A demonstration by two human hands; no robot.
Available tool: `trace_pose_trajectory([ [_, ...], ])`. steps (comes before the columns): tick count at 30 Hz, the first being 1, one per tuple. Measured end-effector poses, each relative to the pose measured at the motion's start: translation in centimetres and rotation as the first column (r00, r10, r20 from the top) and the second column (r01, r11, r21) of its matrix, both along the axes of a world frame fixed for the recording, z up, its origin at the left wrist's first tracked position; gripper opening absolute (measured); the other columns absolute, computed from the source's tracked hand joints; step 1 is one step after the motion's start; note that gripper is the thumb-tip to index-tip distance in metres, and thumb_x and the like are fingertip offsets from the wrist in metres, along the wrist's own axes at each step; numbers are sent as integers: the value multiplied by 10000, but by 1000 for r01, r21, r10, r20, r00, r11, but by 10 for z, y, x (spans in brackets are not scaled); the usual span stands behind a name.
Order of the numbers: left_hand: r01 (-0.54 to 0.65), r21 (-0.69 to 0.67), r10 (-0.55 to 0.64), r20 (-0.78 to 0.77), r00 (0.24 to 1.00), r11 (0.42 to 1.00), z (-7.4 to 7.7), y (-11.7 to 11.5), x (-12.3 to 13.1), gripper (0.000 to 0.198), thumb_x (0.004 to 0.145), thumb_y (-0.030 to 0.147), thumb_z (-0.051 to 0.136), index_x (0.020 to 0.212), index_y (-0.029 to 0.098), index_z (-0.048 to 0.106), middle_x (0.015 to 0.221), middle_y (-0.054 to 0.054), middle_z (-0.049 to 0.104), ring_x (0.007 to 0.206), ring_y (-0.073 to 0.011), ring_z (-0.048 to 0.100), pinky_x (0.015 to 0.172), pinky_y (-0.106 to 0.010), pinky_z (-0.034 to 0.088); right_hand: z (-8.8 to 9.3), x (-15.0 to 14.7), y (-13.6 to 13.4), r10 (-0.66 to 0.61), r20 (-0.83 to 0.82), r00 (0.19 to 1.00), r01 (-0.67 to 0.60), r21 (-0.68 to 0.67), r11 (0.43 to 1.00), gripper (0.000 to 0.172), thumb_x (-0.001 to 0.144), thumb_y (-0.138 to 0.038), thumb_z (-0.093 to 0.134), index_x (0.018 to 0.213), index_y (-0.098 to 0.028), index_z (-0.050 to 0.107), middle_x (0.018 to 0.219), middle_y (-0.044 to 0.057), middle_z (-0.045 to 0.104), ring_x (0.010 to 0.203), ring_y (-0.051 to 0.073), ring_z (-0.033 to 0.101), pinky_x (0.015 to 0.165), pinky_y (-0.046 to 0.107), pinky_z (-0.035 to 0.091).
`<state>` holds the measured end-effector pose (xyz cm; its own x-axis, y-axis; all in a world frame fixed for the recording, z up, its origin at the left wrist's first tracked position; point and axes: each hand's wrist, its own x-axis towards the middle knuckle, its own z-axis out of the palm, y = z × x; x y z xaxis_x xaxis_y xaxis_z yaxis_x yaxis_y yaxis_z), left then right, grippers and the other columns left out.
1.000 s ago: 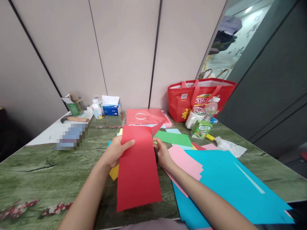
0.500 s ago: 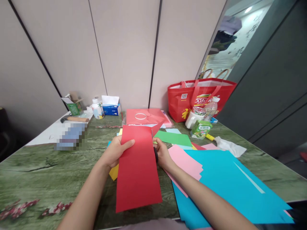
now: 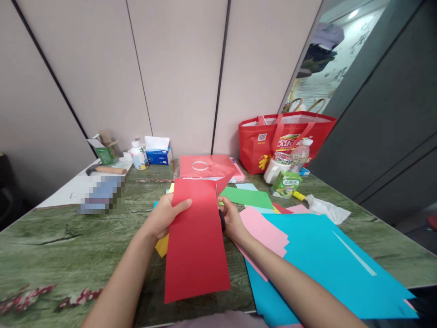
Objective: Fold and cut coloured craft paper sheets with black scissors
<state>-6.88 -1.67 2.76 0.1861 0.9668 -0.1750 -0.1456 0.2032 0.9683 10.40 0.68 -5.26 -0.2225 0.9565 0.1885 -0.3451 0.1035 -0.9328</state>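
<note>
My left hand [image 3: 168, 214] is closed on the left edge of a long red paper sheet [image 3: 196, 246], its thumb lying on top and the other fingers behind. At the sheet's right edge, my right hand [image 3: 231, 217] grips a pair of scissors [image 3: 222, 221]; a black handle shows beside the fingers, and part of the blade is visible at the paper's upper right. A narrow red flap juts out to the upper right beyond the blade. The sheet hides most of the scissors and several coloured papers under it.
Blue card [image 3: 307, 255], pink paper [image 3: 264, 228] and green paper [image 3: 247, 197] lie to the right. Behind stand a red bag [image 3: 252, 146], a green carton [image 3: 287, 184] and a tissue box [image 3: 159, 156]. A hammer [image 3: 109, 170] and a bottle [image 3: 139, 156] are at the left.
</note>
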Motion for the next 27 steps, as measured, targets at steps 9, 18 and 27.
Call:
trace_pose_trajectory([
  [9,-2,8,2,-7,1000,1000,0,-1,-1,297,625,312,738,832,136,616,692,-49,710,544,-168,642,507,-258,515,1,0,0,11,-23,1000,-11,-4,1000,403,567,-254,764,767,-232,415,427,-128,466,325,64,369,377,172,266],
  [18,-4,1,4,-26,1000,1000,0,-1,0,340,589,330,756,831,142,607,701,-45,710,566,-170,640,515,-259,511,6,-1,-2,-4,-8,1000,4,7,1000,426,547,-264,771,755,-233,400,494,-101,531,392,94,471,416,197,355],
  [27,16,-5,-17,-33,999,1000,2,-3,0,337,587,326,756,831,150,604,695,-34,705,584,-178,644,529,-266,504,2,1,0,-11,7,1000,10,26,1000,451,554,-272,779,794,-240,398,555,-87,549,424,95,470,423,194,336],
])
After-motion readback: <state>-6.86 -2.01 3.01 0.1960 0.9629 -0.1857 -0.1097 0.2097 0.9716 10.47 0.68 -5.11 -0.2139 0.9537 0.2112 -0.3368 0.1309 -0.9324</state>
